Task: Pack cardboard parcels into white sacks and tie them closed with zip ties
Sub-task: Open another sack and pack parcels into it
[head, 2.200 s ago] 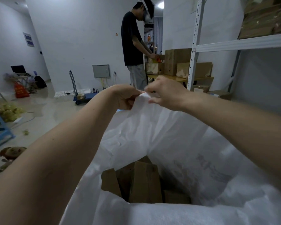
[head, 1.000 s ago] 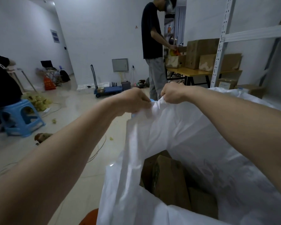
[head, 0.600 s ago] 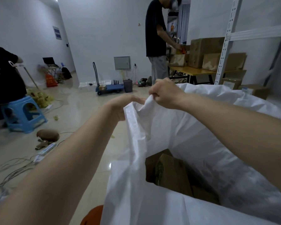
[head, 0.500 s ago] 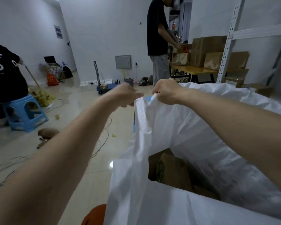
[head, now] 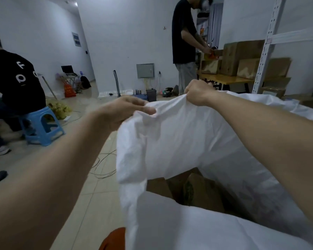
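Observation:
A large white sack (head: 179,139) stands open in front of me, its far rim pulled up and bunched. My left hand (head: 123,112) pinches the rim's left part, thumb on top of the fabric. A little further right and further away, my right hand (head: 199,92) grips the same rim in a fist. Down inside the sack several brown cardboard parcels (head: 197,192) stand on end, partly hidden by the near wall of the sack.
A seated person (head: 13,83) on a blue stool (head: 43,126) is at the left. Another person (head: 184,44) stands at a wooden table (head: 224,80) with cardboard boxes (head: 242,58). A white shelf post (head: 266,46) rises at right. Cables (head: 103,165) lie on the tiled floor.
Both hands stayed on the sack's rim and shifted along it, gathering the fabric. My left hand dropped lower and took hold further left. The view turned left, bringing the seated person in.

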Demonstrator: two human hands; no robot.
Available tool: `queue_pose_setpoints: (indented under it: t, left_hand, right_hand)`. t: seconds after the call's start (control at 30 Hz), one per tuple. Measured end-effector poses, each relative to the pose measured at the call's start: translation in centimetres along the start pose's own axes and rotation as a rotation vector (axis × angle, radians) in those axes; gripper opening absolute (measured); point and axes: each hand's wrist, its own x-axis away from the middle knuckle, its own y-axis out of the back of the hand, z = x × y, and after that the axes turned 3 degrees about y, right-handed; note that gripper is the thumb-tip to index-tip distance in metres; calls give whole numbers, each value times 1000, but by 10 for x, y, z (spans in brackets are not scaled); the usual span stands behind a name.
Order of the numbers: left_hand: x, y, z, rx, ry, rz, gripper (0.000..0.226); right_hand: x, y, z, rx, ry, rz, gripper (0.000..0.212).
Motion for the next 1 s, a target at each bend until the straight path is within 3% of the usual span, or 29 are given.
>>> queue_pose_setpoints:
  t: [0.03, 0.1, 0.2, 0.23, 0.3, 0.37, 0.5, 0.63, 0.73, 0.8, 0.87, 0.93, 1.0]
  left_hand:
    - [4, 3, 9, 106, 7, -7, 3]
    - [2, 11, 29, 47, 153, -73, 7]
    - [-11, 36, 29, -628, 330, -230, 7]
    - [-12, 41, 14, -777, 277, -323, 12]
    - [-9, 38, -29, -756, 86, -421, 29]
    - [-7, 16, -65, -872, -14, -387, 46]
    - [-17, -30, -50, -1273, 81, -186, 51]
    - [-29, -34, -29, -983, 40, -44, 22]
    - [-33, -19, -21, -359, 141, 82, 19]
    - [-32, -9, -11, -19, 155, 66, 13]
    - [-30, -3, -3, 150, 150, 73, 21]
    - [-25, -3, 2, 229, 135, 118, 34]
    - [-22, -4, 5, 213, 149, 115, 31]
  right_hand:
    - [-2, -1, 4, -74, 5, 36, 32]
    - [-3, -2, 9, -127, 21, 91, 32]
    - [-5, -4, 8, -22, 20, 118, 26]
    - [-6, -3, 9, 6, 15, 121, 24]
    - [-8, -3, 15, 46, 17, 129, 17]
    - [-10, -2, 24, 90, 48, 136, 14]
    - [-7, 3, 27, 140, 60, 85, 16]
    - [1, 3, 21, 183, 54, 12, 23]
    - [1, 4, 18, 99, 126, -95, 27]
    - [4, 6, 17, -22, 220, -120, 42]
    - [12, 6, 20, -92, 336, -92, 52]
    - [19, 2, 31, -106, 427, -77, 43]
    - [18, -3, 42, -128, 440, -14, 28]
